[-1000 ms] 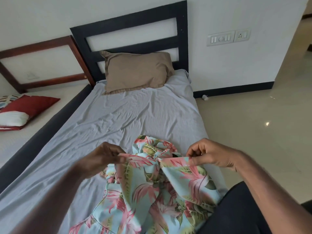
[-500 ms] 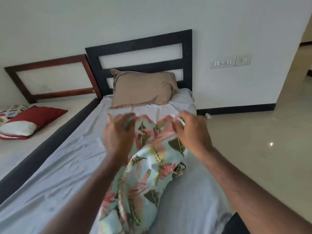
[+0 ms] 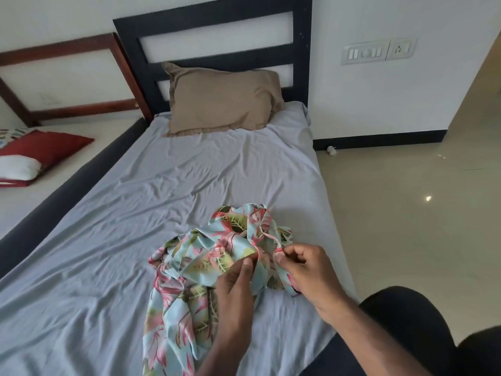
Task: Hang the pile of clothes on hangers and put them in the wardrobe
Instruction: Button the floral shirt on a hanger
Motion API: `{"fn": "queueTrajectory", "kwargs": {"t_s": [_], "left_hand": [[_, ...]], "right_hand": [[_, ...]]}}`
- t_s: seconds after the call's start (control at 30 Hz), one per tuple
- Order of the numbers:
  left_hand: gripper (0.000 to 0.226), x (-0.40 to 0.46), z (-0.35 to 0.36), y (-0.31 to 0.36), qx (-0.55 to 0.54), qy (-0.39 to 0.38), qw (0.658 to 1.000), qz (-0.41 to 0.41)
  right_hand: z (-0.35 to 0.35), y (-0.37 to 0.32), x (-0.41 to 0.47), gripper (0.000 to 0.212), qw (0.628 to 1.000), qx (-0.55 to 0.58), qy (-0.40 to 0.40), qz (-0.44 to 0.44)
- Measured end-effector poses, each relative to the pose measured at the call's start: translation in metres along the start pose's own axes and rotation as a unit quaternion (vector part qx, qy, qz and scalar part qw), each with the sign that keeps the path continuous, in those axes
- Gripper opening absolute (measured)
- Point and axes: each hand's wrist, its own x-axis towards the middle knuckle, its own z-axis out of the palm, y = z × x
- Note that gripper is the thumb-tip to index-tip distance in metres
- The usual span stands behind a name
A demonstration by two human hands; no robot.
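A flowered garment (image 3: 206, 270) lies crumpled on the grey sheet (image 3: 135, 226) of the bed, in the lower centre of the frame; its long axis runs from the bottom edge up toward the pillow (image 3: 221, 100), leaning a little to the right, and its bunched end is the far one; the lower end is cut off by the bottom edge, so its full length cannot be seen. The left hand (image 3: 237, 278) pinches a fold of the cloth between thumb and fingers; the right hand (image 3: 305, 267) has its fingers curled and pinches a thin pink strap (image 3: 267, 236) that loops up from the cloth; the two hands are near each other, not touching. Which kind of garment it is, and where its neck or sleeves are, is hard to make out in the folds. A dark headboard (image 3: 214, 31) stands in the upper centre; a red cushion (image 3: 40, 150) lies at the left edge, partly cut off; a switch plate (image 3: 379, 51) is on the wall in the upper right.
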Motion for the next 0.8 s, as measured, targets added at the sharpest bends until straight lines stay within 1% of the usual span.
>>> {"fn": "queueTrajectory", "kwargs": {"t_s": [0.07,0.17,0.33,0.47,0.5,0.53,0.57,0.6,0.63,0.67,0.7,0.73,0.8], "left_hand": [[0.026,-0.001,0.006,-0.001,-0.024,0.011,1.0,-0.013],[0.022,-0.001,0.01,-0.002,-0.023,0.018,1.0,-0.002],[0.016,0.003,0.013,-0.001,0.008,0.01,1.0,0.012],[0.019,0.006,0.013,0.0,0.101,-0.005,0.994,0.046],[0.019,0.009,0.011,0.0,0.138,0.01,0.989,0.061],[0.018,0.013,0.007,0.0,0.183,0.044,0.979,0.076],[0.016,0.018,0.003,0.001,0.239,0.093,0.962,0.09],[0.013,0.023,-0.002,0.003,0.301,0.142,0.937,0.105],[0.009,0.026,-0.006,0.005,0.361,0.175,0.909,0.118],[0.007,0.026,-0.008,0.008,0.399,0.185,0.889,0.13],[0.006,0.025,-0.008,0.01,0.416,0.179,0.88,0.14],[0.004,0.022,-0.005,0.011,0.414,0.164,0.883,0.146],[0.005,0.012,0.003,0.012,0.384,0.124,0.905,0.135]], "right_hand": [[0.0,-0.002,-0.001,0.011,0.998,0.053,-0.005,0.032],[0.002,-0.006,-0.002,0.007,0.996,0.072,-0.007,0.052],[0.006,-0.002,-0.005,0.008,1.0,0.005,0.007,0.027],[0.004,-0.001,-0.005,0.014,0.999,-0.003,0.01,0.033],[0.005,-0.001,-0.006,0.017,0.999,-0.004,0.006,0.035],[0.006,-0.001,-0.006,0.019,0.999,-0.002,0.004,0.037],[0.007,-0.001,-0.007,0.02,0.999,0.0,0.003,0.038],[0.007,-0.002,-0.007,0.021,0.999,0.001,0.005,0.036],[0.007,-0.003,-0.008,0.021,0.999,0.001,0.006,0.032],[0.007,-0.004,-0.008,0.021,1.0,0.0,0.007,0.024],[0.008,-0.005,-0.009,0.021,1.0,-0.006,0.008,0.013],[0.008,-0.006,-0.009,0.022,1.0,-0.017,0.01,0.002],[0.012,-0.007,-0.01,0.023,0.999,-0.046,0.014,-0.016]]}}
